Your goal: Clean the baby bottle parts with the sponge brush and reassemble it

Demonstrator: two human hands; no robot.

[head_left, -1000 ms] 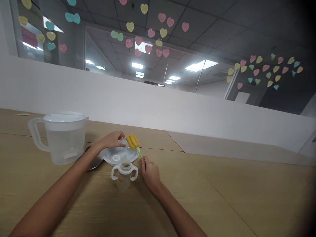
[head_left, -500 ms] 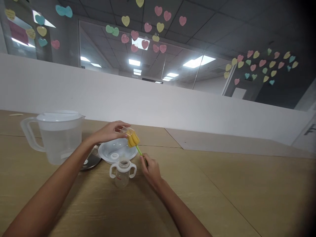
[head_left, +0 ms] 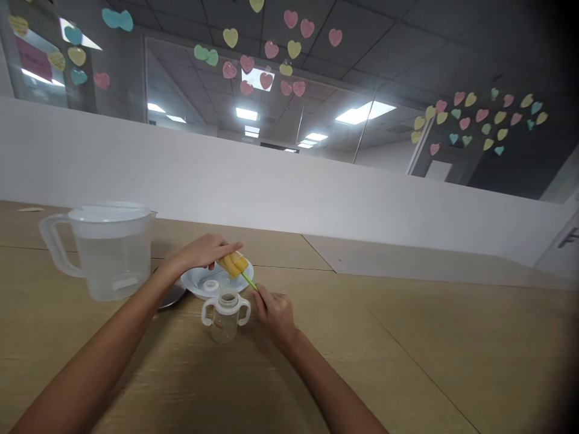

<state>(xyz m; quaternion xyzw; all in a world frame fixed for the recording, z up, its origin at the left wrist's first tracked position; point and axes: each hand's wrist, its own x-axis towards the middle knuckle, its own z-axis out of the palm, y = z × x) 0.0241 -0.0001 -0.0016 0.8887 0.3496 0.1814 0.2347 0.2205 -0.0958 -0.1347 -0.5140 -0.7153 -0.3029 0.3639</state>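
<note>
At lower centre of the frame, our right hand [head_left: 274,310] pinches the sponge brush [head_left: 234,264] by its green handle; our left hand [head_left: 203,252], fingers loosely curled, rests on the sponge above the white bowl [head_left: 199,283]. The open handled bottle [head_left: 225,313] stands just beside on the worktop [head_left: 407,361]. A careless sweep could tip it.

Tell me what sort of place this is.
Most likely an office room. A long wooden table runs along a white partition with glass above it, the glass is dotted with heart-shaped sticky notes, and panel lights sit in a tiled drop ceiling.
</note>
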